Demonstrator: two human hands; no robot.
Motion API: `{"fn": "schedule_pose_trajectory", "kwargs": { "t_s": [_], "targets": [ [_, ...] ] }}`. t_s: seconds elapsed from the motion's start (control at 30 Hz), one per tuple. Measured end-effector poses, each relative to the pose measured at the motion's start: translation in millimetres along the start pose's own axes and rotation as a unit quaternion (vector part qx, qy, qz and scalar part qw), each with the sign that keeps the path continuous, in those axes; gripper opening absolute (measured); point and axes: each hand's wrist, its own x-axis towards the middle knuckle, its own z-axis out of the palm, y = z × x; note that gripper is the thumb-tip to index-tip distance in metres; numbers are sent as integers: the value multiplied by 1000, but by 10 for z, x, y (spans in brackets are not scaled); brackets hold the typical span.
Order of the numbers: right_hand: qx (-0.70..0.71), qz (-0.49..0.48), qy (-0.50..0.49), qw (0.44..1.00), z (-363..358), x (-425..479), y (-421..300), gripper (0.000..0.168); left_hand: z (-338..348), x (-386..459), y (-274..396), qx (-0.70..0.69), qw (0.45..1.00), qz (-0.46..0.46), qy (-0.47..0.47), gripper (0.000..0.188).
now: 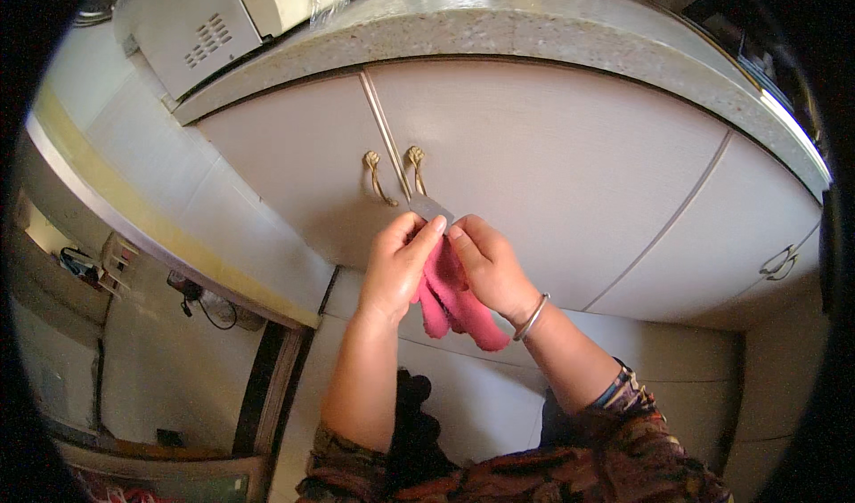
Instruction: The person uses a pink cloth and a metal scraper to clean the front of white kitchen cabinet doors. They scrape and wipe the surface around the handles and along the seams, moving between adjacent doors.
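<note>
Both hands meet at the middle of the view, in front of the pale cabinet doors. Between thumb and fingers, my left hand [397,266] and my right hand [491,262] hold a small flat grey piece [429,207], whose material I cannot tell. A pink fuzzy cloth or glove [477,322] hangs down from between the hands, below the grey piece. Its upper part is hidden by my fingers. A silver bangle [532,317] circles my right wrist.
A speckled stone countertop [467,32] curves above the cabinet doors [534,169], which have brass-coloured handles [378,179]. At the upper left stands a white microwave-like appliance [200,28]. Pale floor tiles [474,403] lie below, with a doorway frame [267,383] to the left.
</note>
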Motion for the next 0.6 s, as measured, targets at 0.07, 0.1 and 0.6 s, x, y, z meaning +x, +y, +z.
{"fn": "schedule_pose_trajectory", "kwargs": {
  "t_s": [0.07,0.1,0.6],
  "targets": [
    [57,20,17,998,54,135,24,22,19,127,-72,-105,992,15,66,13],
    [87,41,32,995,53,173,36,21,-18,191,-101,-74,994,15,74,14],
    [223,111,18,968,243,397,183,20,140,500,-221,-55,985,10,163,26]
  ]
}}
